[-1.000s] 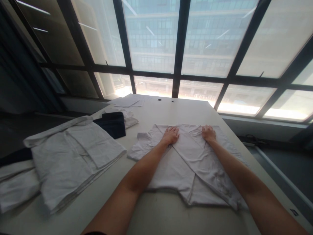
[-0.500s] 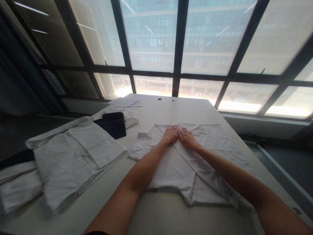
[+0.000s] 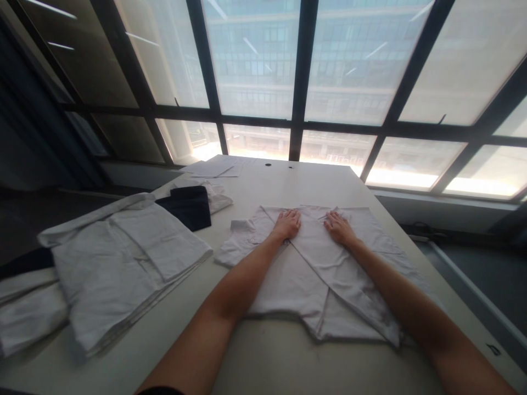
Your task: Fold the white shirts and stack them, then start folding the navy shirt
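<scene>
Over on the left of the table (image 3: 313,184) I see a folded white cloth (image 3: 123,258), with a dark cloth (image 3: 191,208) by its far corner and some papers (image 3: 214,168) beyond. Next comes the white garment (image 3: 280,288), spread flat on the table, a sleeve-like end sticking out left of the left hand (image 3: 288,224). That hand lies palm down on the garment near its far edge, fingers extended. A strip of garment shows between it and the right hand (image 3: 340,227), also palm down near the far edge, fingers stretched out. The hands are apart. More garment reaches rightward past the right forearm and toward the person beneath both arms.
</scene>
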Motion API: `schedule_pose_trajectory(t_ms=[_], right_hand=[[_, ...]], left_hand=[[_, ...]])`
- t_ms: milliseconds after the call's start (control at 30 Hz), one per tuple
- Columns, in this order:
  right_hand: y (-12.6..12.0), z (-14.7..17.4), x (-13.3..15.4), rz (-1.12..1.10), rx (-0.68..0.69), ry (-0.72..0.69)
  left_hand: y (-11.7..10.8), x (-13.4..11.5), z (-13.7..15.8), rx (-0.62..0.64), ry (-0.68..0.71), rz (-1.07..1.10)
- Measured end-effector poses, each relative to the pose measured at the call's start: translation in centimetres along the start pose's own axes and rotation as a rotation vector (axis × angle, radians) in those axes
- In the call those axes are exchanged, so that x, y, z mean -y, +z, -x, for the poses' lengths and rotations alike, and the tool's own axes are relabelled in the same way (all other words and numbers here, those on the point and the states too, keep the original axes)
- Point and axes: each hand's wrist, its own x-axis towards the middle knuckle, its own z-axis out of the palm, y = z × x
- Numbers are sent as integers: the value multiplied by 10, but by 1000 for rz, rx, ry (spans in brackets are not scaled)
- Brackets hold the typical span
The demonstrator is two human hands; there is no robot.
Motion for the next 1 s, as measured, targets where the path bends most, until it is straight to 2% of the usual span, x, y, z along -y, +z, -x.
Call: schedule_pose_trajectory(t_ms=[200, 367, 533, 633, 667, 733, 867, 933, 1000], right_hand=[[-7, -3, -44, -14, 24, 214], [-10, -1, -78, 9, -40, 444], [-9, 6, -93, 22, -116, 571], [-11, 8, -93, 12, -212, 652], [-12, 9, -92, 6, -250, 656], [-15, 7, -87, -15, -273, 570], [-18, 1, -73, -78, -144, 283], [-17, -1, -70, -89, -107, 250], [-16, 0, -73, -90, -96, 279]], left_hand=[[-1, 1, -1, 12, -2, -5], [-4, -1, 2, 10, -2, -11], [-6, -2, 5, 9, -7, -14], [-6, -3, 4, 8, -8, -14], [-6, -3, 4, 7, -8, -13], [-6, -3, 4, 4, -8, -12], [-6, -3, 5, 2, -7, -11], [-7, -3, 5, 2, -5, -11], [-7, -3, 6, 2, -3, -11]])
